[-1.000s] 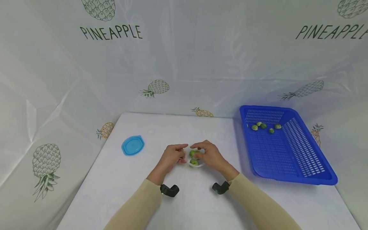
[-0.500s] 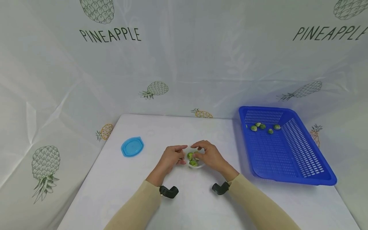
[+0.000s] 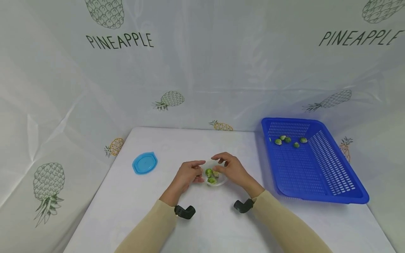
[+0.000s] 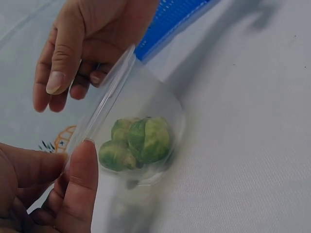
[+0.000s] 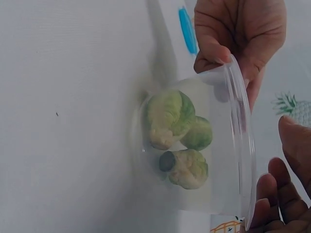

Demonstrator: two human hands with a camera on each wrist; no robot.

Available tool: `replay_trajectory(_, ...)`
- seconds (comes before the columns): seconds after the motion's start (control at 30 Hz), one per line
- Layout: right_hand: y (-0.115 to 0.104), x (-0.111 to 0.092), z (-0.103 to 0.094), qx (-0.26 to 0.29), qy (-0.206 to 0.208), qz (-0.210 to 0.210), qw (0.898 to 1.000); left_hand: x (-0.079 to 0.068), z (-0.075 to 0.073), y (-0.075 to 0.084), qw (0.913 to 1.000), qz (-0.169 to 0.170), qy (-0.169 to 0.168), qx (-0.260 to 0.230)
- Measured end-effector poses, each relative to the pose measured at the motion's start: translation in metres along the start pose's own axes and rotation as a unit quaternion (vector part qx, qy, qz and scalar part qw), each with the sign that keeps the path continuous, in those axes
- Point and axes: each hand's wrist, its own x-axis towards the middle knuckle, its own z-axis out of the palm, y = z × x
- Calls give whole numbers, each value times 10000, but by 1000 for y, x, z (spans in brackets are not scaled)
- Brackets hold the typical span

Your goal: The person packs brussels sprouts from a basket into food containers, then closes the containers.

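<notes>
A clear plastic bowl stands on the white table between the hands, with three Brussels sprouts at its bottom. At the bowl's left side, my left hand pinches the rim between thumb and fingers, as the left wrist view shows. My right hand hovers over the opposite side of the rim. Its fingers are loosely bent, the thumb stands apart from them, and nothing is between them. In the right wrist view the sprouts show through the bowl's wall.
A light blue lid lies on the table at the left. To the right stands a blue perforated basket with several Brussels sprouts near its back end. Pineapple-printed sheeting hangs behind the table.
My right hand has drawn slightly away from the sprouts toward the right and upward, uncovering more of the bowl. The left hand keeps its place at the rim. The head view has shifted slightly.
</notes>
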Motion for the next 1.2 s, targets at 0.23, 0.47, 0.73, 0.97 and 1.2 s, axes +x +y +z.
replay_trajectory(0.23, -6, 0, -7, 39, 33, 63, 10000, 0, 1, 3, 9999, 118, 32, 53)
replay_trajectory(0.47, -26, -4, -21, -37, 484, 306, 9984, -1, 1, 3, 9998, 67, 67, 169)
replay_trajectory(0.73, -46, -11, -54, -127, 949, 172, 9953, 0, 2, 2, 9997, 163, 11, 183)
replay_trajectory(0.97, -60, -21, -98, -511, 888, 349, 9941, 1, 3, 2, 9997, 123, 50, 213)
replay_trajectory(1.2, -58, -29, -143, -680, 830, 718, 9916, -3, 3, 1, 9996, 50, 82, 251)
